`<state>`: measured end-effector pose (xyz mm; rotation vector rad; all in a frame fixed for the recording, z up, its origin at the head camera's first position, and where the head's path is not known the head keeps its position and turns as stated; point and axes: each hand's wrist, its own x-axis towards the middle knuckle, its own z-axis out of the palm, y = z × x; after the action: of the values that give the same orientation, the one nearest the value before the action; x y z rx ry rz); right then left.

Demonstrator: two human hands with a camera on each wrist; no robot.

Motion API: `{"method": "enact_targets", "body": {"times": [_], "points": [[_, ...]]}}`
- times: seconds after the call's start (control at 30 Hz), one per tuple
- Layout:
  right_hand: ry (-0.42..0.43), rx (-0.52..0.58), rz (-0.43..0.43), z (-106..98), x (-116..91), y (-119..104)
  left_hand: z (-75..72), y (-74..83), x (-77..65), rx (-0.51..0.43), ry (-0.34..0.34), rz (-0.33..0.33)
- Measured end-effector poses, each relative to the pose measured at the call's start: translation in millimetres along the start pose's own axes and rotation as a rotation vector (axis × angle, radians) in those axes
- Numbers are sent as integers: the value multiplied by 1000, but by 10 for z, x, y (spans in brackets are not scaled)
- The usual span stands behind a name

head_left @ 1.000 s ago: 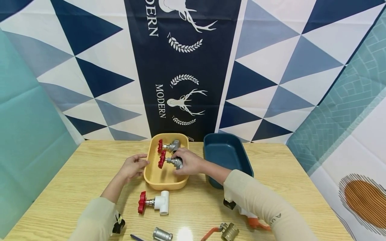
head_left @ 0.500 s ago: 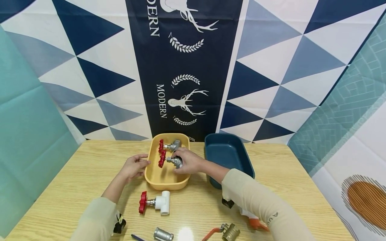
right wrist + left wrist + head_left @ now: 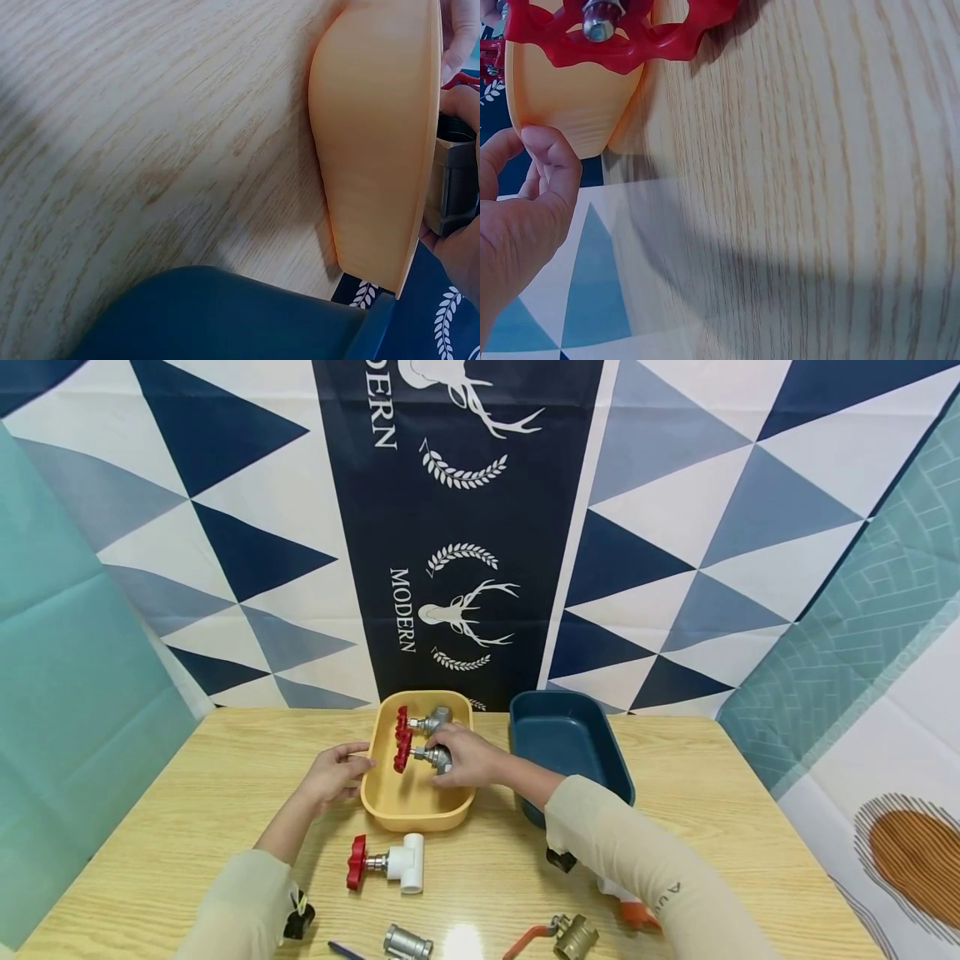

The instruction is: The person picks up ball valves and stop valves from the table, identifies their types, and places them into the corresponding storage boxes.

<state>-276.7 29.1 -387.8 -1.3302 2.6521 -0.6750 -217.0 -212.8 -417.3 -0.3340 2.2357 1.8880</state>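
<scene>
In the head view, my right hand (image 3: 471, 755) grips the grey metal body of a valve (image 3: 433, 757) with a red handwheel, over the yellow bin (image 3: 390, 797). Another red-wheeled valve (image 3: 430, 722) lies behind it in the bin. The right wrist view shows the held valve's body (image 3: 453, 180) between thumb and fingers, just past the bin's rim. My left hand (image 3: 335, 773) holds the bin's left rim with its fingertips; the left wrist view shows these fingers (image 3: 553, 150) bent against the rim.
A dark blue bin (image 3: 566, 747) stands right of the yellow one. In front lie a white tee valve (image 3: 405, 864) with a red wheel, a metal coupling (image 3: 407, 942), a brass ball valve (image 3: 575, 937) and a blue pen-like item (image 3: 345, 950). An orange-handled white part (image 3: 637, 913) is partly under my right sleeve.
My right hand and the valve it grips have shifted very slightly up and back within the bin. The left hand stays at the rim.
</scene>
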Motion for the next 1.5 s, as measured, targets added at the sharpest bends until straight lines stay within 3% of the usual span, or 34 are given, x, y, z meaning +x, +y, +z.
{"method": "enact_targets", "body": {"times": [1.1,1.5], "points": [[-8,-18,56,79,227,160,-39,-3,36,-28,-16,13],[-6,-41,20,109,275,180,-23,-24,69,-27,-7,-4]]}}
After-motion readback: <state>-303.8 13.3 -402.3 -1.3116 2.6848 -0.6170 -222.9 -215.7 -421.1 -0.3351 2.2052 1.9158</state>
